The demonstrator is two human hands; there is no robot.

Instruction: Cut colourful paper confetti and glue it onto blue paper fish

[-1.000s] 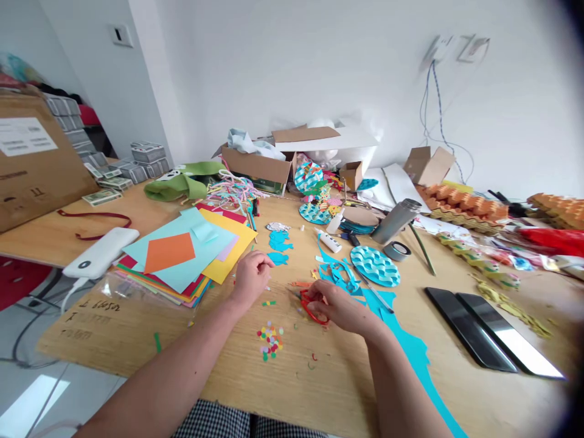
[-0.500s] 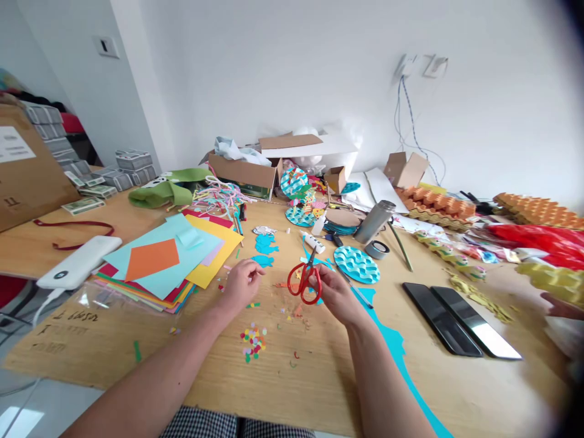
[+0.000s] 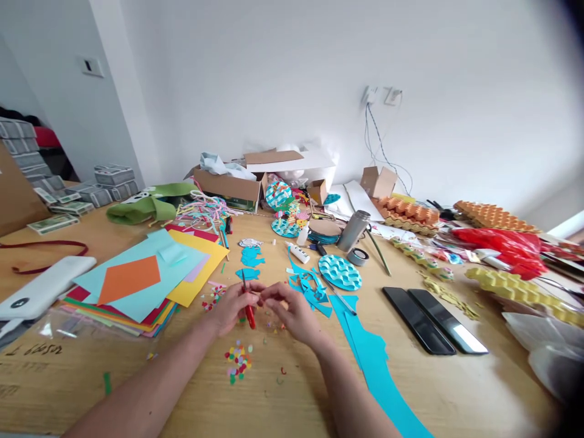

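My left hand is closed around red-handled scissors, thumb across them. The scissors stand nearly edge-on, with their dark blades pointing up and away. My right hand is beside it on the right, its thumb and fingertips pinched together close to the left fingertips. Whatever is in that pinch is too small or hidden to make out. Below my hands lies a heap of small coloured paper dots. Just beyond them are blue paper fish cut-outs. Blue paper scraps lie right of my right hand.
Coloured paper sheets are stacked at left beside a white power bank. A long blue paper strip, a wavy blue disc, a roll of tape, a metal flask and two phones lie at right.
The scissors have gone from my right hand to my left and turned edge-on. My hands have come together. The camera view has shifted to the right.
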